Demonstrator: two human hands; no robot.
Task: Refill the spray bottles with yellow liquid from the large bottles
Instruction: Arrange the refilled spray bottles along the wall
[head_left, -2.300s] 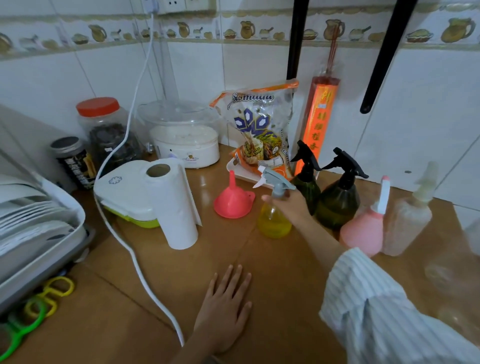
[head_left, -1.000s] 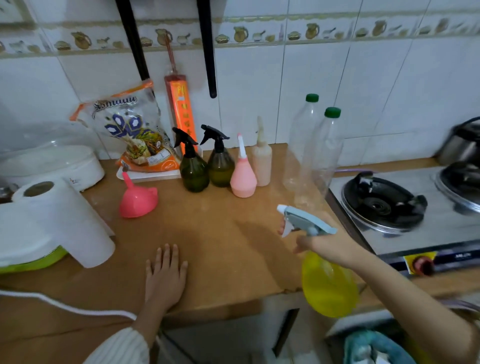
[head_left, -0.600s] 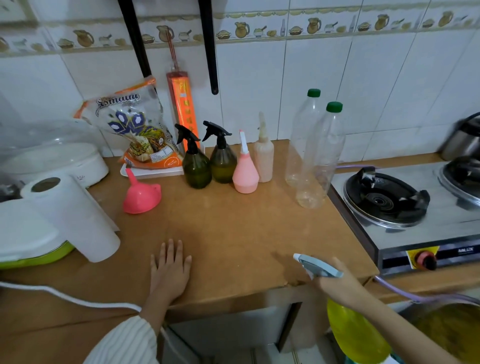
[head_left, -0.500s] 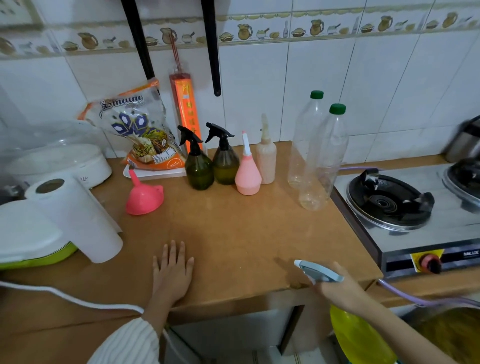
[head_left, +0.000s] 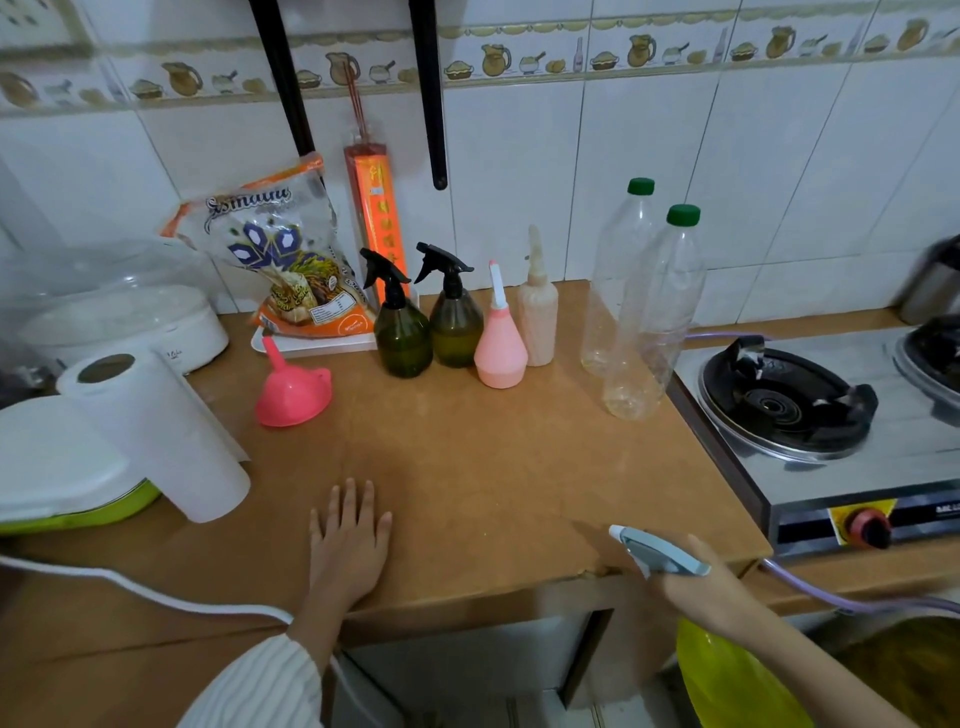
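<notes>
At the near right, the right hand (head_left: 698, 587) is wrapped around the neck of the yellow spray bottle (head_left: 727, 675), just under its pale blue trigger top (head_left: 657, 552). It holds the bottle low, in front of the near edge of the brown counter (head_left: 493, 467) and below the counter top. The left hand (head_left: 348, 540) lies flat on the counter near the front edge, with its fingers straight and a little spread, holding nothing. A white cord (head_left: 130, 587) runs along the near left, close to that arm. To the left stands a roll of paper towel (head_left: 161, 436) beside a white box with a green bottom (head_left: 57, 478). A bit farther back sits a pink funnel (head_left: 291, 389), wide end down. Behind it, in a row, stand two dark green spray bottles (head_left: 405, 338) with black tops, a pink squeeze bottle (head_left: 500, 348) and a pale squeeze bottle (head_left: 537, 317). To the right of them stand two tall clear bottles with green caps (head_left: 649, 312), with only a little liquid at the bottom. At the right is a gas stove (head_left: 810, 410) with a red knob (head_left: 865, 530). Against the far tiled wall lean a bag of rice (head_left: 280, 265) on a white tray and an orange pack of incense sticks (head_left: 376, 218). A white cooker (head_left: 119, 322) sits at the far left.
</notes>
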